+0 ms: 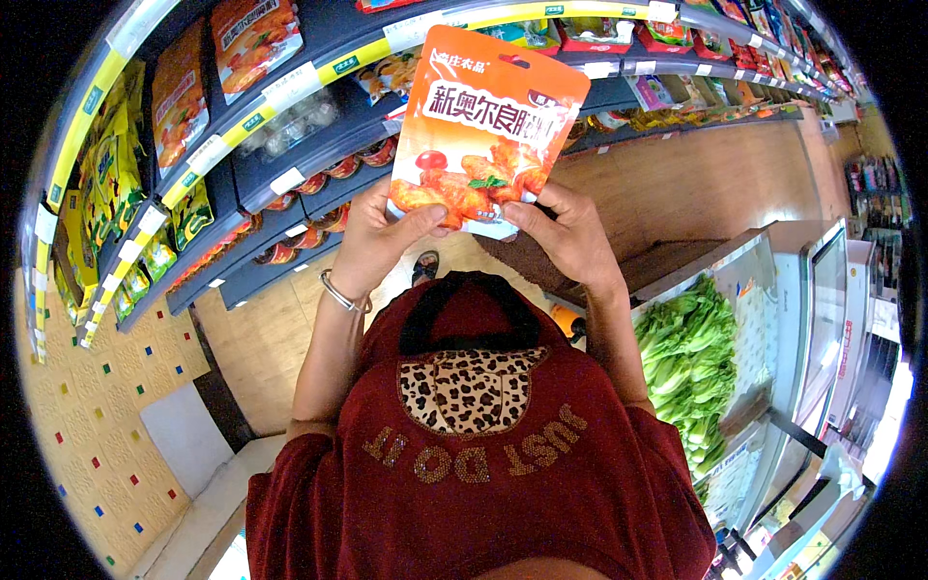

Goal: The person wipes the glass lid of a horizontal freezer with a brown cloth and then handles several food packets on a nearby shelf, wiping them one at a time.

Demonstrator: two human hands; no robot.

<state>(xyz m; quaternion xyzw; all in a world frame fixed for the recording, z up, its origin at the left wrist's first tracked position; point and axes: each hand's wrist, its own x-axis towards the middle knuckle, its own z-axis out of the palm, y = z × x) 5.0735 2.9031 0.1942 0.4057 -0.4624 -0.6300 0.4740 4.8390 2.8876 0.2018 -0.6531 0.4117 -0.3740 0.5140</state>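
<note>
An orange and white seasoning packet [486, 134] with a picture of chicken wings is held upright in front of the shelves. My left hand [388, 235] grips its lower left corner, thumb on the front, a silver bracelet at the wrist. At the lower right corner my right hand [569, 228] pinches the same packet, thumb also on the front. The fingers behind the packet are mostly hidden. Two similar orange packets stand on the shelf at the upper left, one [255, 45] beside the other [180, 101].
Shelves with a yellow price rail [290, 94] curve around the front and left. Yellow-green packets [112, 174] hang at the left, and red-lidded tubs [341, 168] stand lower down. Leafy green vegetables [689, 370] lie in a case at the right. A brown mat [525, 264] is on the floor.
</note>
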